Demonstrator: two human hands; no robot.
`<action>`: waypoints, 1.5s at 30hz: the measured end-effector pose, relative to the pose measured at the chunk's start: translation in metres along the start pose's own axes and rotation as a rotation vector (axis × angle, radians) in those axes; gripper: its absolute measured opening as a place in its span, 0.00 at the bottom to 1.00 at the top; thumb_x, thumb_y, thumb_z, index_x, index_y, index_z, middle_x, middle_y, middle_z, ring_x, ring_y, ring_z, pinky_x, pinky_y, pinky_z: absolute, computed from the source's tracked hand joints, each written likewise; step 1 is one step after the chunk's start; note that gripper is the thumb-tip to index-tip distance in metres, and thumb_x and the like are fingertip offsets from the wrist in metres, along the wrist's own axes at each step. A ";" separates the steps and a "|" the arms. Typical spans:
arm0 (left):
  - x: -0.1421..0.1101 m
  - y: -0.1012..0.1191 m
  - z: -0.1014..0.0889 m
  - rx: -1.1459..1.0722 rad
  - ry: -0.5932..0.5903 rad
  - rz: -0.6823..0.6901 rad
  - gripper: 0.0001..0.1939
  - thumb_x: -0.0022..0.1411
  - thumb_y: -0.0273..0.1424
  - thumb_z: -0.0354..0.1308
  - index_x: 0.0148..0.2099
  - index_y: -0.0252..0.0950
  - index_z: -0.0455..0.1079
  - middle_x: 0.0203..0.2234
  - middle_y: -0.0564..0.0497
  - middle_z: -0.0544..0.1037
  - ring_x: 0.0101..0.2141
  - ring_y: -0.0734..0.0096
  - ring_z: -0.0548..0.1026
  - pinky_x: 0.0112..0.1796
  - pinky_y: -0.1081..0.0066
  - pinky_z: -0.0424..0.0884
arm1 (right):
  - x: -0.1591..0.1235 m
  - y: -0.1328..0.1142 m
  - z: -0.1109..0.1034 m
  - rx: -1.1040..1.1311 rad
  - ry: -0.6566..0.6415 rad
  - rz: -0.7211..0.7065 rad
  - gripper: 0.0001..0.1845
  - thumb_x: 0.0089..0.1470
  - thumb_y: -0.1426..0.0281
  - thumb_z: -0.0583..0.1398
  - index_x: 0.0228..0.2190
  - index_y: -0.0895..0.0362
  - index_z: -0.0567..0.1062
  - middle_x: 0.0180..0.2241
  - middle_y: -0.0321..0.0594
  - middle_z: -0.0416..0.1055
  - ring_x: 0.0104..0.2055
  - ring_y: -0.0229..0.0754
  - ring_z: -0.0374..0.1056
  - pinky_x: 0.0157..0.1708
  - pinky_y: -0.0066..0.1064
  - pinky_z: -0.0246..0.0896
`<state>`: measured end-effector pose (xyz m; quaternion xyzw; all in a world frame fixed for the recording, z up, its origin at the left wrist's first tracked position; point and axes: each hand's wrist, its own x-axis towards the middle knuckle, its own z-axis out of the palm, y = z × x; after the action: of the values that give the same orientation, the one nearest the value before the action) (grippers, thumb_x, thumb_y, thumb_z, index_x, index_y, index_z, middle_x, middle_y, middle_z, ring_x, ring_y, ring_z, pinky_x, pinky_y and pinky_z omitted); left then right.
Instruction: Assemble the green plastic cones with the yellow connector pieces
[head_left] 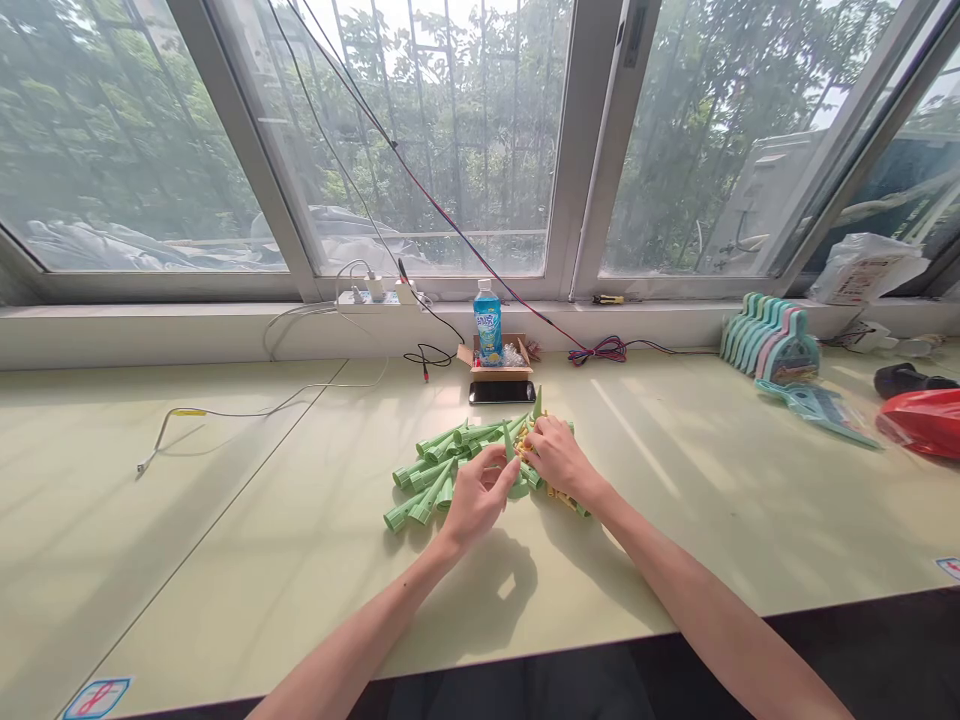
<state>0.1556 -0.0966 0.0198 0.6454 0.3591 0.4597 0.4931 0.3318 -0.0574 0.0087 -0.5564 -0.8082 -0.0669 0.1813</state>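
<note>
Two bare arms reach forward from the lower edge of the view, their hands close together near the middle.

The left forearm (352,630) slants up and to the right, a small dark spot on its skin; the right forearm (697,590) slants up and to the left, so the two converge. The left hand (478,492) is turned partly on its side, its fingers curved and its thumb raised toward them in a pinching pose. The right hand (559,456), slightly farther forward, has its back turned up, its fingers bent and pointing left and down, their tips partly hidden. Its wrist (595,490) runs nearly straight into the forearm.
</note>
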 end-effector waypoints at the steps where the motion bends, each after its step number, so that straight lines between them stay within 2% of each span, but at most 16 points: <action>1: 0.000 0.000 0.000 0.002 0.001 0.000 0.17 0.65 0.45 0.58 0.42 0.35 0.69 0.28 0.53 0.68 0.20 0.80 0.64 0.18 0.78 0.63 | 0.000 0.000 0.001 -0.005 -0.004 -0.002 0.08 0.60 0.73 0.60 0.30 0.59 0.78 0.36 0.48 0.69 0.43 0.51 0.62 0.44 0.39 0.58; 8: 0.000 0.001 0.000 0.003 0.003 0.003 0.17 0.64 0.46 0.58 0.41 0.35 0.69 0.27 0.54 0.66 0.20 0.80 0.64 0.17 0.79 0.63 | 0.002 0.001 0.006 -0.025 0.010 -0.015 0.13 0.61 0.77 0.57 0.27 0.58 0.78 0.32 0.46 0.69 0.39 0.49 0.62 0.41 0.38 0.56; 18: 0.000 0.002 0.000 -0.004 0.015 -0.002 0.18 0.63 0.47 0.59 0.39 0.35 0.69 0.26 0.54 0.67 0.20 0.80 0.64 0.17 0.78 0.63 | -0.003 0.002 0.003 0.067 0.068 -0.016 0.09 0.60 0.75 0.59 0.28 0.57 0.77 0.33 0.45 0.68 0.40 0.48 0.63 0.42 0.38 0.58; 27: 0.000 0.000 0.000 0.008 0.012 -0.012 0.18 0.63 0.46 0.58 0.41 0.35 0.68 0.26 0.54 0.65 0.21 0.79 0.63 0.17 0.79 0.63 | -0.012 0.000 -0.005 0.265 0.196 -0.014 0.12 0.58 0.77 0.58 0.24 0.56 0.73 0.30 0.41 0.65 0.37 0.45 0.62 0.39 0.35 0.62; 35: 0.000 0.003 -0.001 0.009 0.094 -0.015 0.16 0.64 0.45 0.58 0.39 0.36 0.67 0.30 0.54 0.70 0.18 0.82 0.65 0.17 0.79 0.61 | -0.029 -0.005 -0.011 0.475 0.367 -0.058 0.09 0.62 0.74 0.57 0.30 0.54 0.74 0.31 0.40 0.63 0.39 0.45 0.62 0.39 0.35 0.65; 38: 0.001 0.003 -0.003 0.014 0.141 -0.039 0.15 0.64 0.44 0.59 0.39 0.38 0.63 0.22 0.58 0.67 0.16 0.81 0.63 0.16 0.80 0.58 | -0.033 -0.008 -0.011 0.494 0.397 -0.108 0.10 0.64 0.72 0.56 0.32 0.53 0.75 0.31 0.41 0.64 0.39 0.45 0.63 0.37 0.35 0.65; 40: 0.002 0.003 -0.004 0.017 0.156 -0.039 0.16 0.64 0.44 0.59 0.39 0.38 0.61 0.20 0.60 0.65 0.15 0.81 0.63 0.15 0.80 0.58 | -0.035 -0.011 -0.011 0.498 0.397 -0.140 0.10 0.65 0.70 0.55 0.33 0.52 0.76 0.32 0.41 0.64 0.38 0.45 0.63 0.37 0.36 0.65; 45: 0.003 0.006 -0.003 0.025 0.140 -0.008 0.16 0.64 0.44 0.59 0.36 0.37 0.61 0.34 0.52 0.73 0.17 0.82 0.67 0.15 0.79 0.61 | -0.036 -0.018 -0.014 0.518 0.392 -0.203 0.11 0.65 0.71 0.55 0.32 0.53 0.76 0.31 0.41 0.64 0.37 0.44 0.63 0.35 0.35 0.65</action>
<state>0.1534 -0.0947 0.0270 0.6163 0.4012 0.4972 0.4603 0.3299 -0.0999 0.0104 -0.3851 -0.7994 0.0175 0.4608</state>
